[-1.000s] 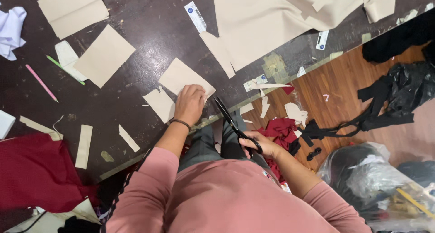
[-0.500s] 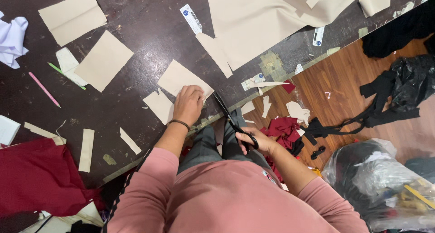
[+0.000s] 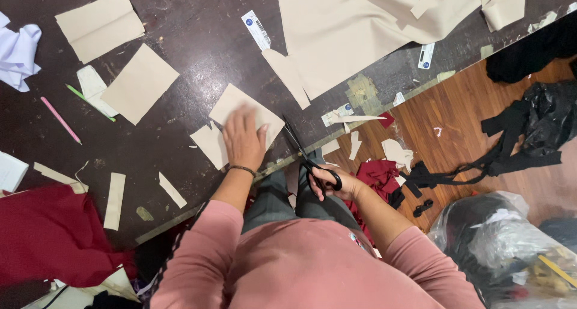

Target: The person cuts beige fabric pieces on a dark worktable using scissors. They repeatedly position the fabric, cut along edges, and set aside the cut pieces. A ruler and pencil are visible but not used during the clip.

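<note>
My left hand (image 3: pixel 243 139) lies flat, palm down, on a beige fabric square (image 3: pixel 240 105) near the front edge of the dark table (image 3: pixel 198 51). A smaller beige piece (image 3: pixel 210 145) lies just left of that hand. My right hand (image 3: pixel 333 183) grips black scissors (image 3: pixel 303 150) by the handles at the table edge, blades pointing up toward the fabric. A large beige cloth sheet (image 3: pixel 354 27) spreads across the table's far right.
Beige cut pieces (image 3: pixel 139 82) (image 3: pixel 99 25), thin strips (image 3: pixel 114 201), a pink pencil (image 3: pixel 60 120) and a green one (image 3: pixel 90 103) dot the table. Red cloth (image 3: pixel 48 237) lies at left. Scraps, black fabric (image 3: pixel 529 129) and a plastic bag (image 3: pixel 511 243) cover the wood floor.
My left hand slid slightly up and left onto the beige square. The scissors in my right hand stayed at the table edge.
</note>
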